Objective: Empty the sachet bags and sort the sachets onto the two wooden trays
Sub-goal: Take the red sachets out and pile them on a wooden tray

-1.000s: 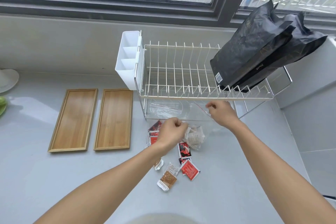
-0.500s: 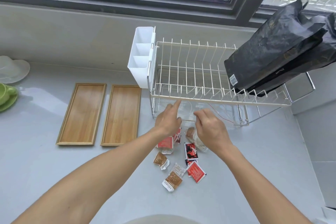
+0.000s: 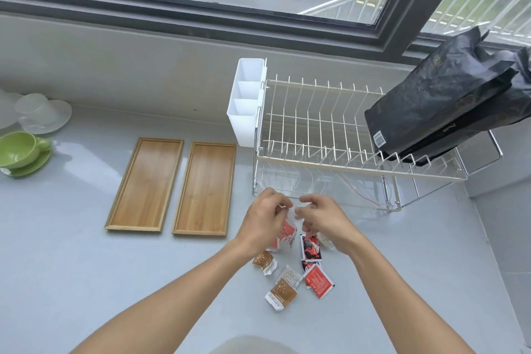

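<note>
On the grey counter (image 3: 86, 282) below the window, a white wire dish rack (image 3: 330, 135) stands at the back right, with black bags (image 3: 436, 106) leaning in its right end and a white cutlery caddy (image 3: 244, 106) hung on its left side. Two wooden trays (image 3: 145, 184) lie side by side to the left of the rack, both bare. A green cup on a saucer (image 3: 18, 149) sits at the far left edge. Just in front of the rack the left hand (image 3: 264, 221) has its fingers curled round a red sachet (image 3: 286, 234), while the right hand (image 3: 324, 221), close beside it, has fingers bent; whether they pinch anything I cannot tell. Loose sachets lie between the wrists: a red-and-black one (image 3: 309, 248), a red one (image 3: 319, 282) and brown ones (image 3: 283, 292).
</note>
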